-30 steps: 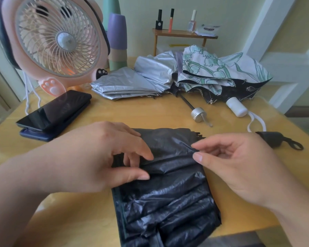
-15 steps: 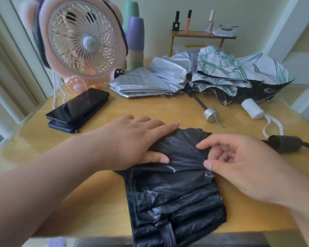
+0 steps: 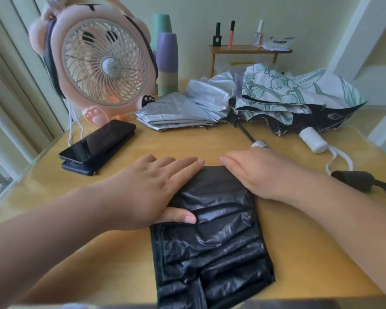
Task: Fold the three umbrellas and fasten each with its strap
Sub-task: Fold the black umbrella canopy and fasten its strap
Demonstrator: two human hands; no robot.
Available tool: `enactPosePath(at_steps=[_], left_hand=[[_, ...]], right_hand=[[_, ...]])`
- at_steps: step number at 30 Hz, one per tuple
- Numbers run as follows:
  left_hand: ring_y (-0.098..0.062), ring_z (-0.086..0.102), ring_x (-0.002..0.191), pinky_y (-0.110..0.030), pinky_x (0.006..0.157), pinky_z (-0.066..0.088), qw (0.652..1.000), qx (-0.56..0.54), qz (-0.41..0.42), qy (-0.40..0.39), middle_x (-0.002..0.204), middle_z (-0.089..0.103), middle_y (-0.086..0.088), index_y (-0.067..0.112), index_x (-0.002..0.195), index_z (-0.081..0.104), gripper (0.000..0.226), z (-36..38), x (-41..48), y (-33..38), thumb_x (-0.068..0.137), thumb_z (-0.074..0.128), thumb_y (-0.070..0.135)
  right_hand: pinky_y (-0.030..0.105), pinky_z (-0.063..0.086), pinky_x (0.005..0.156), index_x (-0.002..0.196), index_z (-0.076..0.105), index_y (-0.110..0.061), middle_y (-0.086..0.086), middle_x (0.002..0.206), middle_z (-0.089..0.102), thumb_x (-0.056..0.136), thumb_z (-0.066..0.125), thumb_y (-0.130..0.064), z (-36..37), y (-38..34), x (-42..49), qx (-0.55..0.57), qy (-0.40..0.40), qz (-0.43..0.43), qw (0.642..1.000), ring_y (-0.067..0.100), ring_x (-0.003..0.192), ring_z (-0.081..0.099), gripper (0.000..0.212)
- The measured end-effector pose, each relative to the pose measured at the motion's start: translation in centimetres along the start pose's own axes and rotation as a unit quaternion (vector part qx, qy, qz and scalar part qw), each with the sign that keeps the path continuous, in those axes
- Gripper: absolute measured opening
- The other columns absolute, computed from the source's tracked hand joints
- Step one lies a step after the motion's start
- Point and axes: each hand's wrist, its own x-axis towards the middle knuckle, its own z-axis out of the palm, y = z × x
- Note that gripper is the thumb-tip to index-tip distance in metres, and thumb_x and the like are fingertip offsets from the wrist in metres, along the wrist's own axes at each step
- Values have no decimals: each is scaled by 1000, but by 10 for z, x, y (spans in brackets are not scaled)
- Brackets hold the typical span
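Observation:
A black umbrella canopy lies flattened in pleats on the wooden table, reaching to the near edge. My left hand presses flat on its far left part, thumb on the fabric. My right hand lies flat on its far right corner. Both hold nothing. A silver umbrella lies loosely gathered at the back. Beside it sprawls a white umbrella with a green floral print, its white handle pointing toward me. A black handle with a strap lies at the right.
A pink desk fan stands at the back left. Two stacked phones lie in front of it. Purple and green cups stand behind. A small wooden shelf with bottles is at the far wall.
Both hands went from pinching the black fabric to lying flat on its far end. The view shifted, so the fan and phones appear further right.

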Motion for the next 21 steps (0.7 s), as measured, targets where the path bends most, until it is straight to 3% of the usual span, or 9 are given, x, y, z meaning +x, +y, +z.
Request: enactPosePath(at_steps=[4, 7, 8, 11, 14, 15, 17, 19, 21], left_hand=[[-26, 44, 136, -45, 105, 42, 1000, -6, 5, -25, 166, 25, -4, 30, 162, -3, 92, -1, -2, -2, 91, 15, 86], [-26, 29, 146, -47, 115, 29, 998, -8, 14, -60, 170, 5, -3, 43, 157, -18, 90, -5, 0, -3, 87, 12, 90], [-27, 21, 151, -50, 119, 24, 997, -14, 23, -67, 171, -4, -3, 49, 155, -20, 87, -5, 0, -3, 86, 13, 91], [-25, 0, 158, -58, 124, 10, 993, -60, 90, -41, 171, -12, 2, 57, 156, 0, 71, -9, -6, -6, 92, 14, 84], [-17, 8, 157, -52, 124, 14, 967, -231, 105, -20, 168, 20, 12, 53, 138, 55, 50, -6, -6, -9, 103, 21, 66], [-15, 23, 154, -39, 122, 22, 948, -313, 62, -9, 157, 44, 11, 52, 117, 70, 41, -6, -1, -10, 106, 31, 56], [-13, 58, 130, -17, 97, 44, 902, -422, -88, 21, 113, 72, 15, 49, 81, 78, 32, -8, 12, -12, 102, 56, 39], [-3, 69, 95, -20, 79, 52, 911, -369, -117, 144, 91, 71, 19, 37, 90, 77, 17, -17, 22, -15, 97, 63, 43], [0, 65, 90, -25, 80, 54, 930, -324, -122, 127, 99, 66, 20, 38, 110, 67, 28, -28, 34, -13, 87, 68, 53]], right_hand=[[41, 42, 85, 73, 42, -20, -4, 62, 47, 107, 29, -46, -1, 9, 7, 21, 2, -20, 1000, 9, 60, 43, 45], [19, 29, 66, 75, 46, -18, -4, 65, 50, 108, 34, -40, -5, 12, 11, 39, 3, -16, 999, 14, 63, 44, 41], [19, 26, 61, 76, 47, -18, -4, 67, 51, 108, 35, -40, -7, 12, 12, 39, 0, -13, 999, 15, 65, 45, 41], [27, 29, 60, 80, 54, -16, -3, 70, 55, 107, 37, -40, -6, 12, 17, 28, 4, -26, 999, 19, 70, 50, 40], [39, 41, 86, 84, 57, -13, -2, 67, 54, 107, 34, -41, 6, 17, 21, 56, 29, -30, 998, 18, 70, 52, 43], [43, 42, 94, 84, 58, -13, -1, 64, 54, 106, 33, -42, 9, 19, 21, 70, 35, -28, 997, 17, 68, 52, 44], [50, 43, 98, 79, 56, -14, -1, 61, 52, 105, 33, -45, 12, 22, 22, 95, 41, -23, 994, 15, 63, 51, 47], [50, 46, 95, 70, 48, -15, -2, 57, 50, 104, 35, -47, 13, 23, 22, 110, 48, -28, 992, 11, 58, 47, 49], [48, 48, 88, 64, 42, -16, -9, 56, 53, 102, 36, -51, 13, 23, 20, 116, 58, -40, 991, 11, 55, 45, 53]])
